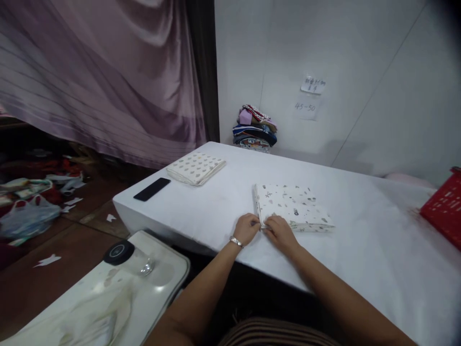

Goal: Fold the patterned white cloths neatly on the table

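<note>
A folded white cloth (288,204) with small grey and dark prints lies on the white-covered table (367,211) in front of me. Both hands meet at its near left corner. My left hand (247,228), with a silver bracelet at the wrist, is closed in a pinch at that corner. Close beside it, my right hand (280,231) has its fingers bent and closed on the same corner edge. The fingertips partly hide the bit of fabric between them. Farther left rests a second folded cloth (196,168), white with grey heart-like shapes.
A black phone (151,189) lies near the table's left edge. Lower left, a glass jar with a black lid (118,253) lies on a pale side surface (167,257). Folded fabrics (254,129) are stacked by the wall. At far right stands a red basket (444,206).
</note>
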